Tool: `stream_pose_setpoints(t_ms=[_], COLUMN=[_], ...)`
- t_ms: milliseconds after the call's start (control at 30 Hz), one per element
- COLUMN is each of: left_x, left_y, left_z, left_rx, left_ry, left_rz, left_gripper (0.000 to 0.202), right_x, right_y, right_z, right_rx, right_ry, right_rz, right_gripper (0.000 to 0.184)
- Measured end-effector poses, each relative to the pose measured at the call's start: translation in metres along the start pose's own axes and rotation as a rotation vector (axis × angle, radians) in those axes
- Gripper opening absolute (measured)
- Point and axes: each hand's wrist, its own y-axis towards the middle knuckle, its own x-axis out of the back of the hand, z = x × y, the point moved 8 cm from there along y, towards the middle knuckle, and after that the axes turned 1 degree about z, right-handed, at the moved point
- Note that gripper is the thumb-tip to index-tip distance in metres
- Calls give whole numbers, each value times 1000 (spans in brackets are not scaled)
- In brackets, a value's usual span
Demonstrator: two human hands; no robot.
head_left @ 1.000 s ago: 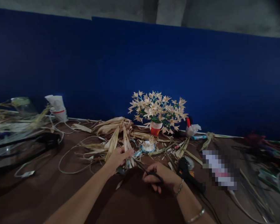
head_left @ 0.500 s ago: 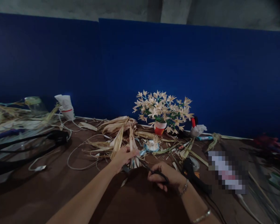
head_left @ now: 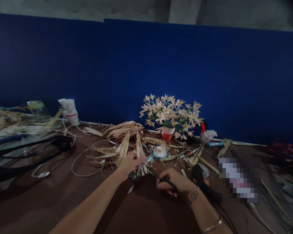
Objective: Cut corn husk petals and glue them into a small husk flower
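Note:
My left hand [head_left: 130, 165] is closed, thumb and finger pinched at the pale dried corn husk [head_left: 139, 148] in front of it; the exact bit between the fingertips is too small to make out clearly. My right hand [head_left: 168, 182] grips a pair of dark scissors [head_left: 164, 179], whose blades point up and left toward the left fingertips. Just beyond the hands lies a roll of blue-edged tape [head_left: 160, 152] with pale petal-like pieces on it. A small pale scrap [head_left: 130, 189] rests on the brown table below my left hand.
Husk flowers stand in a red and white cup [head_left: 168, 133] at the back. A black glue gun [head_left: 205, 185] lies right, near a blurred-out white object [head_left: 238, 180]. Cables, a clear jar [head_left: 39, 110] and a black strap-like item [head_left: 61, 143] are left. A blue panel [head_left: 185, 65] rises behind.
The scissor blades look closer together than before, and my right hand has shifted very slightly right. My left hand keeps its pinch in about the same place.

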Motion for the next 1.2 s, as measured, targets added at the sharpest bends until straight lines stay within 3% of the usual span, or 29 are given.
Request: stream_pose_setpoints(t_ms=[233, 367, 467, 567, 667, 867, 1200], left_x=[1, 10, 12, 5, -6, -18, -17], left_y=[0, -3, -8, -12, -16, -21, -22], left_z=[-1, -6, -12, -18, -19, -16, -9], left_rx=[-23, -43, -102, -190, -229, -203, -180], left_ry=[24, -67, -84, -49, -2, -24, -87], left_rz=[-45, -171, -251, -259, -242, -201, -271], left_gripper=[42, 40, 37, 30, 27, 27, 33], right_x=[4, 7, 15, 18, 13, 14, 18], right_y=[-2, -5, -4, -3, 0, 2, -1], right_z=[-2, 3, 21, 33, 33, 29, 39], right_rx=[-31, 29, 206, 374, 435, 426, 462], right_ry=[-19, 138, 311, 372, 389, 391, 304], right_rz=[-13, -40, -253, -525, -658, -687, -705], right_gripper=[21, 23, 26, 32, 33, 26, 21])
